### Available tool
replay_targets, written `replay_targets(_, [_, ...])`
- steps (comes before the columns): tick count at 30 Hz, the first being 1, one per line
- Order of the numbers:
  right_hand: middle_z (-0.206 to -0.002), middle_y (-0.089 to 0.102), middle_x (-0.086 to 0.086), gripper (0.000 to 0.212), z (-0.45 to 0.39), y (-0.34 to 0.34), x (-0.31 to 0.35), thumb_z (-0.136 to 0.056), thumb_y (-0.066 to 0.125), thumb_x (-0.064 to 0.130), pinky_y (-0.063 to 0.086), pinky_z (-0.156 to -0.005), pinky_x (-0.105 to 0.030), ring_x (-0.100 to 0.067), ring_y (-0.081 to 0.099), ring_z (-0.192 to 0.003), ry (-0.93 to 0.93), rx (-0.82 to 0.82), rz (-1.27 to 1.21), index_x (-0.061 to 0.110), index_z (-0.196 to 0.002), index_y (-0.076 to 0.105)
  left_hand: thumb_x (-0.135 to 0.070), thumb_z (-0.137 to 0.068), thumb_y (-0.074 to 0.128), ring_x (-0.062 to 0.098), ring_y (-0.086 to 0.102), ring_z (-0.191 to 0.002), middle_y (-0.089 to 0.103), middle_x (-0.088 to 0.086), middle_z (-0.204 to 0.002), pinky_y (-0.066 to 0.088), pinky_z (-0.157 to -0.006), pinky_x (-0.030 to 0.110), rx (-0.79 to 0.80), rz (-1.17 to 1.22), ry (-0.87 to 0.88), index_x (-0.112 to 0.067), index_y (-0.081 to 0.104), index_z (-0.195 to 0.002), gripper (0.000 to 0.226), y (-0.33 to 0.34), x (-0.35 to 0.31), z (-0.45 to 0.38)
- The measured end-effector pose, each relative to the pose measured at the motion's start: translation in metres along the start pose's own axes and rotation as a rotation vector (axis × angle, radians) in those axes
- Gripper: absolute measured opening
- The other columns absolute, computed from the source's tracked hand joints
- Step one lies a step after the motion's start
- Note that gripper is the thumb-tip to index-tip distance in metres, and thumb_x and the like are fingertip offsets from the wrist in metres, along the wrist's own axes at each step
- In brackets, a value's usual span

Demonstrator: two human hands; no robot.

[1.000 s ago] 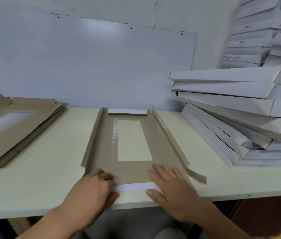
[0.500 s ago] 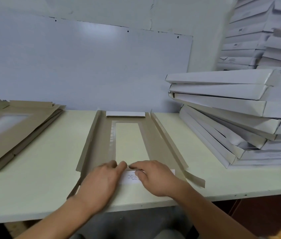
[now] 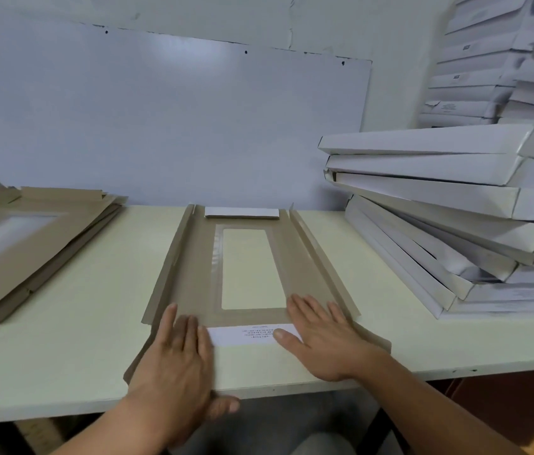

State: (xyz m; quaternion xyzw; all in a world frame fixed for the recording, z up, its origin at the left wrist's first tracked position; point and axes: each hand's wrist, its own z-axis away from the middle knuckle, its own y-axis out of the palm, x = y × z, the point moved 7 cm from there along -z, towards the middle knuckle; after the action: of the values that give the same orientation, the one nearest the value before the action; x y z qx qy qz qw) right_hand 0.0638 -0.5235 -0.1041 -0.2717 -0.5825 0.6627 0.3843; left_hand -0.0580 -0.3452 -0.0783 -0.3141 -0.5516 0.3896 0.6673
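Both hands have slid apart since half a second ago, from the middle of the printed white flap [image 3: 249, 334] out to its two ends. The left hand [image 3: 177, 356] lies palm down on the near left corner of the windowed cardboard box blank [image 3: 193, 274], its forearm coming in from below. Its fingers point away from the person and its thumb hangs past the table's near edge. The right hand [image 3: 321, 336] lies palm down on the blank's near right part, its forearm angling in from the lower right.

The blank lies flat and unfolded on a pale table [image 3: 78, 307], with its long side flaps raised a little and its clear window [image 3: 252, 267] showing the tabletop beneath. A second white flap [image 3: 242, 212] is folded over at the blank's far end, close to a white wall board [image 3: 160, 119]. Left of the blank, well apart, sits a pile of brown box blanks [image 3: 29, 238]. To its right, a leaning stack of folded white boxes [image 3: 439, 198] stands near, with more white boxes [image 3: 475, 77] piled behind against the wall.

Both hands are released and flat, gripping nothing. The left hand's straight fingers press the brown card just beside the printed flap's left end. The right hand's fingers are spread on the card, and its thumb rests on the flap's right end.
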Motion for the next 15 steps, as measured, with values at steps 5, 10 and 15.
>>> replay_targets(5, [-0.168,-0.004,0.005,0.083,0.007,-0.005,-0.008,-0.095,0.003,0.071,-0.009,-0.123,-0.041,-0.012,-0.008,-0.153,0.085,-0.067,0.021,0.021,-0.16,-0.003,-0.086,-0.08,0.011,0.033,0.014,-0.149,0.043,0.022,-0.145,-0.014,-0.113,0.063,-0.156,0.049,-0.029,0.009,0.033,-0.144,0.116,-0.015,0.011,0.007])
replay_targets(10, [-0.104,0.062,0.001,0.076,0.022,-0.041,0.011,-0.095,0.003,0.066,0.043,-0.1,-0.043,-0.018,0.053,-0.104,0.012,-0.26,-0.172,0.021,-0.104,0.064,-0.084,-0.084,0.016,0.005,0.04,-0.138,0.048,-0.016,-0.144,0.026,-0.117,0.044,-0.646,0.697,-0.073,-0.029,0.053,-0.138,0.085,-0.022,0.076,0.028])
replay_targets(15, [-0.097,0.07,0.004,0.063,0.008,-0.051,0.028,-0.099,0.027,0.063,0.052,-0.086,-0.036,-0.014,0.064,-0.084,-0.003,-0.056,-0.478,0.02,-0.1,0.072,-0.064,-0.085,0.04,-0.007,0.023,-0.141,0.025,-0.025,-0.153,0.016,-0.111,0.012,-0.542,1.073,-0.07,-0.032,0.034,-0.149,0.072,0.013,0.113,0.022])
